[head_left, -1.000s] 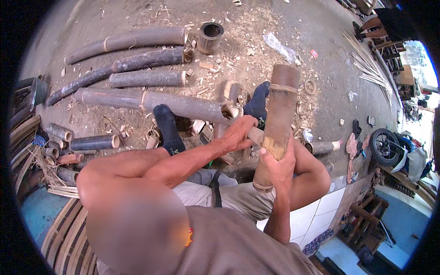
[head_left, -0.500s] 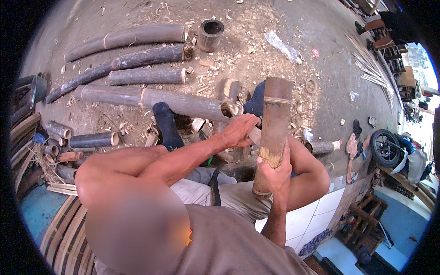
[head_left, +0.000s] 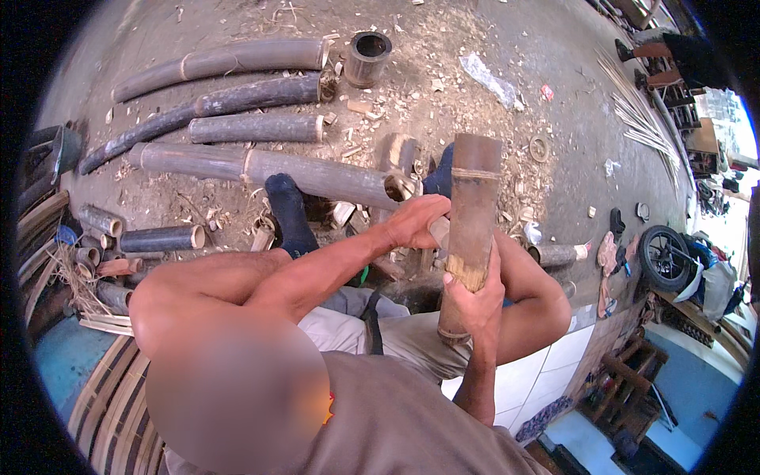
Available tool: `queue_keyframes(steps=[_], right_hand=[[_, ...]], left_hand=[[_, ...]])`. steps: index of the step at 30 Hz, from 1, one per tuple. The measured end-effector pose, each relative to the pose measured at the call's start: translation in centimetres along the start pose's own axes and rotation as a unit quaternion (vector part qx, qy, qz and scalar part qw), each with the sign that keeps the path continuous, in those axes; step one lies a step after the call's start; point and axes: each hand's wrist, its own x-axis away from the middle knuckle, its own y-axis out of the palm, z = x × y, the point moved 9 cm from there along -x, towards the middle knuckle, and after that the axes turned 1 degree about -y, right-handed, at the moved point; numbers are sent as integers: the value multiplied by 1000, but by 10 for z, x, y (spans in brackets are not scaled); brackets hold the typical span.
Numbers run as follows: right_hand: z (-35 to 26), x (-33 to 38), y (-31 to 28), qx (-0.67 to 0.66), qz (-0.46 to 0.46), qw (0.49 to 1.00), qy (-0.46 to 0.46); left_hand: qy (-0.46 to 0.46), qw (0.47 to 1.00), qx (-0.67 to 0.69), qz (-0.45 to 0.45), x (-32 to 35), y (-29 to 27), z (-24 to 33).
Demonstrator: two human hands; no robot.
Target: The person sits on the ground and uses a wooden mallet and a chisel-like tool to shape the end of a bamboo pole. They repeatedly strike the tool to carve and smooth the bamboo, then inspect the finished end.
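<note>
With the right hand (head_left: 477, 294) wrapped around, holds the bamboo piece (head_left: 475, 218) above the lap (head_left: 408, 334); closes the left hand (head_left: 419, 222) on a wooden block (head_left: 440, 232) just beside; tilts the bamboo piece less than one second ago, perhaps steadying the work; farther, shows bamboo poles (head_left: 317, 180) on the floor (head_left: 574, 226).

The left hand (head_left: 419, 222) is curled in a grip, farther forward than the gripping right hand (head_left: 478, 291).

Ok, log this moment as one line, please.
left hand: at pale blocky wooden piece, grip unclear | right hand: gripping brown cylindrical bamboo tube | grey floor: greyish-brown bamboo poles
</note>
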Motion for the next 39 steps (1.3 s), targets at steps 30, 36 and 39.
queue_keyframes(steps=[30,36,39], right_hand=[[31,-3,-6,41,143,984,-100],[-8,-25,1,118,73,983,-117],[-9,-28,-9,70,129,982,-116]], left_hand=[[-46,998,19,26,2,-14,-37],[-83,996,14,43,10,-25,-47],[-200,977,64,35,-7,-31,-57]])
